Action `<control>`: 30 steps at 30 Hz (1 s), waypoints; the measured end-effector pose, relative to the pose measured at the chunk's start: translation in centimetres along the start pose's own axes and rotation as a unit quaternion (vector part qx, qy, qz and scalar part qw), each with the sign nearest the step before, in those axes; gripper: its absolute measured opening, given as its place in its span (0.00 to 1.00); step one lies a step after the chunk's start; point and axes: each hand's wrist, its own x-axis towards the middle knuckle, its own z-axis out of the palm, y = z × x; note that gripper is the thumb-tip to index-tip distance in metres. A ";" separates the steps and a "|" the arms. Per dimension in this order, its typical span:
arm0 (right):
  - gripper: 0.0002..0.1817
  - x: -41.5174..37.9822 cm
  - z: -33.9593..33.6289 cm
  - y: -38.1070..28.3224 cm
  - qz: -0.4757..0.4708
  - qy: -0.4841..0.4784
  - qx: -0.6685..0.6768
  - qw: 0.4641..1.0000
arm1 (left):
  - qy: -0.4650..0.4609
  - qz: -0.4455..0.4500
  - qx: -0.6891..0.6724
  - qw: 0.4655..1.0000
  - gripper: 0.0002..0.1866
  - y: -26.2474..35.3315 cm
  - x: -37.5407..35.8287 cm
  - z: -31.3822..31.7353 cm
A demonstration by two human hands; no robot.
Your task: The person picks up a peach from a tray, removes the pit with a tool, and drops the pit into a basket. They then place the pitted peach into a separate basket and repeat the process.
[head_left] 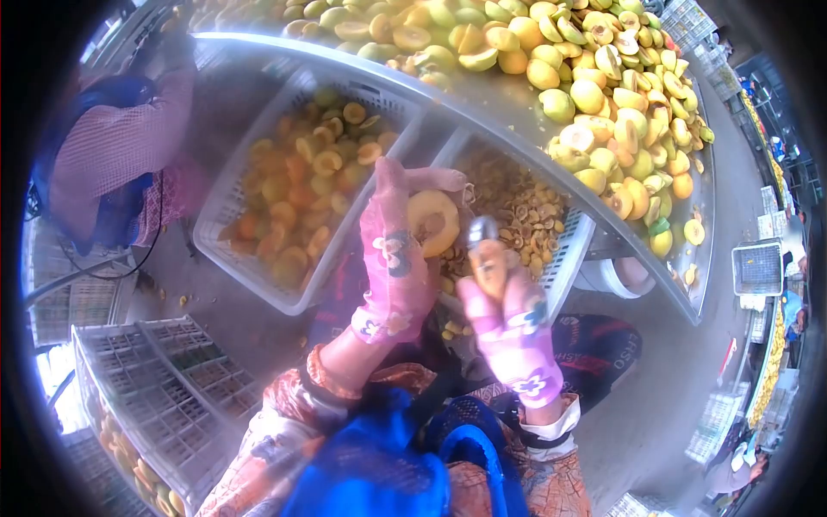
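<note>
In a pink flowered glove, my left hand point(394, 250) holds a halved yellow fruit point(433, 223), its round hollow facing right. Just right of it, my right hand point(515, 332), gloved alike, is closed around the brown handle of a tool point(488, 263) with a rounded metal end that points up. The tool and the fruit are apart. Below and behind my hands stands a white crate point(564, 263) with many small brown and orange pieces. Left of my left hand, another white crate point(297, 302) holds halved fruit.
A metal table point(517, 129) heaped with yellow-green fruit spans the top, its edge beyond my hands. At left sits a person point(112, 164) in pink and blue. Stacked crates point(164, 379) stand lower left. A white bucket point(607, 277) is under the table. People and crates line the far right.
</note>
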 end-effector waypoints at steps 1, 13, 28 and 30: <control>0.17 -0.2 0.3 -0.2 0.033 -0.037 0.004 0.999 | 0.000 -0.002 0.001 1.000 0.34 -0.1 -0.1 -0.1; 0.23 -0.2 0.6 1.8 -0.153 -0.100 -0.133 0.974 | -0.063 0.049 0.123 0.989 0.34 -0.3 -0.9 -1.2; 0.19 -1.0 -0.4 4.3 0.403 -0.451 0.517 0.605 | -0.392 -0.038 0.088 0.915 0.29 -0.8 1.5 -3.0; 0.22 -1.2 -0.6 3.3 0.450 -0.374 0.620 0.523 | -0.349 -0.142 -0.037 0.926 0.36 -1.9 1.5 -2.1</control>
